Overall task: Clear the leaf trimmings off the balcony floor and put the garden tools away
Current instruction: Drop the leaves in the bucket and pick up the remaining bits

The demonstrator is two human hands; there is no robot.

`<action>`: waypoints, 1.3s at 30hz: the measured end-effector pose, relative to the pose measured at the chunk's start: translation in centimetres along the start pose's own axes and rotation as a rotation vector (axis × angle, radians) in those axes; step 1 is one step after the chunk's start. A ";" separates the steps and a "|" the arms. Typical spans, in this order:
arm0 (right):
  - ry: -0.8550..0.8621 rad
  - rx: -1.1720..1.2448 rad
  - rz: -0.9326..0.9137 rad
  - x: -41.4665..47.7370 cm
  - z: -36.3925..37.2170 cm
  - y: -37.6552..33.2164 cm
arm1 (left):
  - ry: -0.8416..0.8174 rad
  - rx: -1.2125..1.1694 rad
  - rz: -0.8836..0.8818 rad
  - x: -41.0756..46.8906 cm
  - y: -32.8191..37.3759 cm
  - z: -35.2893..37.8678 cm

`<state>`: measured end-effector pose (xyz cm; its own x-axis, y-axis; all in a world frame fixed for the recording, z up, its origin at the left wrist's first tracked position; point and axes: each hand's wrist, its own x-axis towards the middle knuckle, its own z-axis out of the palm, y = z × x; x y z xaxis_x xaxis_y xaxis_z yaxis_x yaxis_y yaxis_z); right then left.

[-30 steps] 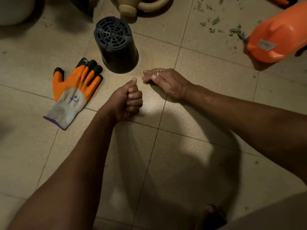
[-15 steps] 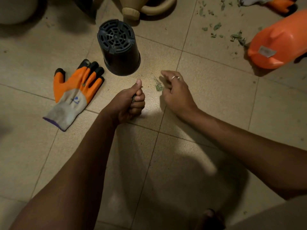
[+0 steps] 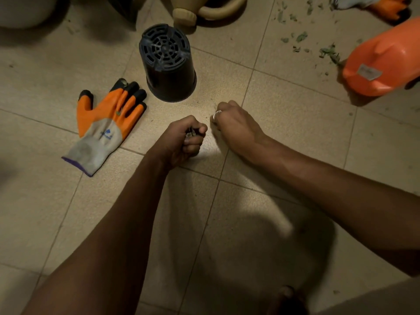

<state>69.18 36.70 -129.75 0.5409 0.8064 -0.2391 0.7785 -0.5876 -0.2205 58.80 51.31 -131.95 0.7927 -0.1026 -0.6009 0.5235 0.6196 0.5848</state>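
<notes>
Orange jug (image 3: pixel 386 57) — pale label (image 3: pixel 369 72), print unreadable — blue logo (image 3: pixel 106 134) on glove (image 3: pixel 113 114).

An upturned pot (image 3: pixel 168 64) stands on the tiled floor (image 3: pixel 291 137). 1 glove (image 3: pixel 106 130) lies just left of the pot and a watering can (image 3: pixel 204 10) behind it. A jug (image 3: pixel 384 62) and scattered leaf trimmings (image 3: pixel 327 52) lie well right of it. The left hand (image 3: pixel 181 142) and right hand (image 3: pixel 236 126) sit side by side just before it.

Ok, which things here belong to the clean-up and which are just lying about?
Job: left hand gripping leaf trimmings; right hand, curled at the floor; loose trimmings; orange glove; watering can; orange jug.
Lying about: upturned black pot; pale object, top left.
</notes>
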 end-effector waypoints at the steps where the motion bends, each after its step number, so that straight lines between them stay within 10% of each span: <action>1: 0.041 -0.057 -0.027 -0.4 0.1 -0.1 | 0.004 -0.011 0.006 0.0 0.0 0.0; 14: 0.089 -0.032 -0.135 -2.4 1.1 0.4 | 0.224 -0.121 0.096 0.9 1.4 1.5; 20: -0.127 1.072 0.455 -3.8 -2.5 0.5 | 0.307 -0.301 0.043 1.9 1.0 3.1; 24: 0.064 1.346 0.438 -3.6 -4.5 0.2 | 0.325 -0.340 -0.005 3.2 -0.2 4.7; 39: 0.233 0.331 -0.279 -3.2 -2.2 1.5 | 0.449 -0.253 -0.016 4.0 -1.0 5.9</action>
<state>69.28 33.38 -127.20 0.4124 0.9074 0.0809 0.7812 -0.3065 -0.5438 63.34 45.69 -131.74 0.5434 0.1962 -0.8162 0.3989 0.7952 0.4567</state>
